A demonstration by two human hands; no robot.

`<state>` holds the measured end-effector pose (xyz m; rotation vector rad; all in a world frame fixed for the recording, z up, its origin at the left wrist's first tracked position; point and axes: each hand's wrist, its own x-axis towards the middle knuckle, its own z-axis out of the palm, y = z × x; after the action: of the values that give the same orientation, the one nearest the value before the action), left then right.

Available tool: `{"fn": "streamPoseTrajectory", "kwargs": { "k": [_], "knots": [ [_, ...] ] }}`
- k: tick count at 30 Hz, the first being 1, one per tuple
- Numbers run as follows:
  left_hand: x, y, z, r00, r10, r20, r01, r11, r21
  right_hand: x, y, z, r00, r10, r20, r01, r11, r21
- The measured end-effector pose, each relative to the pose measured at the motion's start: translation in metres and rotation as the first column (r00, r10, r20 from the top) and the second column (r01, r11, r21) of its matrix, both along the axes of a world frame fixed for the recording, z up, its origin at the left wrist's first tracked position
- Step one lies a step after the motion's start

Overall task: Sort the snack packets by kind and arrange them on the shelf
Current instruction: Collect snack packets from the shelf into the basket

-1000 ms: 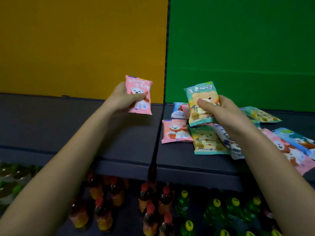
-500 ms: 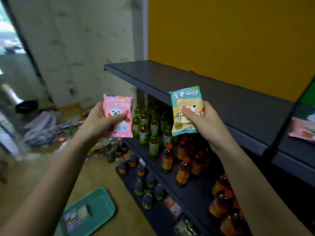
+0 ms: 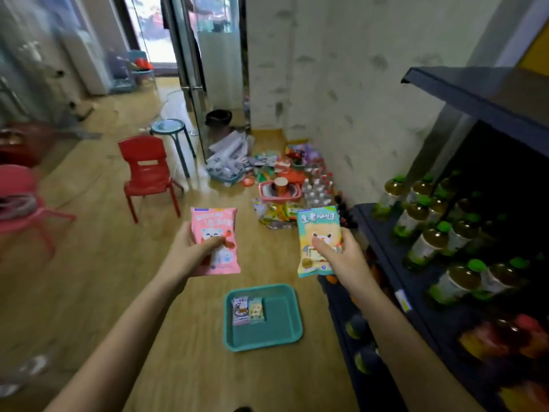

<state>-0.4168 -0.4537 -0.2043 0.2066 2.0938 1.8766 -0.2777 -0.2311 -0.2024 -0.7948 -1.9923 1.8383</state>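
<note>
My left hand [image 3: 190,253] grips a pink snack packet [image 3: 214,230] with a white bear on it, thumb across its front. My right hand [image 3: 341,257] holds a teal and yellow snack packet [image 3: 318,226] with a brown bear, thumb on its front. Both packets are upright, in the air over the wooden floor. Below them a teal tray [image 3: 276,331] lies on the floor with two small packets [image 3: 248,310] side by side in its left part. The dark shelf [image 3: 487,93] stands at the right edge.
Lower shelf levels hold several green-capped bottles [image 3: 430,242] and darker ones below. A red chair [image 3: 147,171], a blue stool [image 3: 170,129] and a pink chair [image 3: 20,200] stand at left. A heap of packets, a pink basket [image 3: 279,190] and small bottles lies by the wall.
My view has swung left and down, away from the top shelf to the floor and tray. Both hands have kept their packets and have come down with the view.
</note>
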Motion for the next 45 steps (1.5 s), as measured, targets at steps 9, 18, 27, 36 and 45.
{"fn": "streamPoseTrajectory", "kwargs": {
  "k": [9, 18, 27, 36, 45],
  "knots": [
    [-0.134, -0.005, -0.113, 0.968, -0.002, 0.25, 0.042, 0.987, -0.155, -0.152, -0.027, -0.114, 0.978, 0.105, 0.179, -0.074, 0.983, -0.167],
    [-0.198, 0.012, -0.287, 0.859, -0.01, 0.512, 0.131, 0.971, -0.201, -0.222, -0.008, -0.273, 0.901, 0.166, 0.401, -0.081, 0.972, -0.221],
    [-0.231, 0.035, -0.553, 0.813, 0.077, 0.577, 0.166, 0.919, -0.357, -0.274, 0.004, -0.548, 0.79, 0.197, 0.581, -0.033, 0.96, -0.28],
    [-0.254, 0.066, -0.805, 0.874, 0.079, 0.48, 0.14, 0.904, -0.404, -0.316, 0.008, -0.815, 0.804, 0.171, 0.57, -0.078, 0.98, -0.183],
    [-0.256, 0.082, -0.88, 0.981, 0.07, 0.179, 0.068, 0.747, -0.662, -0.314, 0.01, -0.893, 0.811, -0.001, 0.585, -0.07, 0.993, 0.098]
  ]
}}
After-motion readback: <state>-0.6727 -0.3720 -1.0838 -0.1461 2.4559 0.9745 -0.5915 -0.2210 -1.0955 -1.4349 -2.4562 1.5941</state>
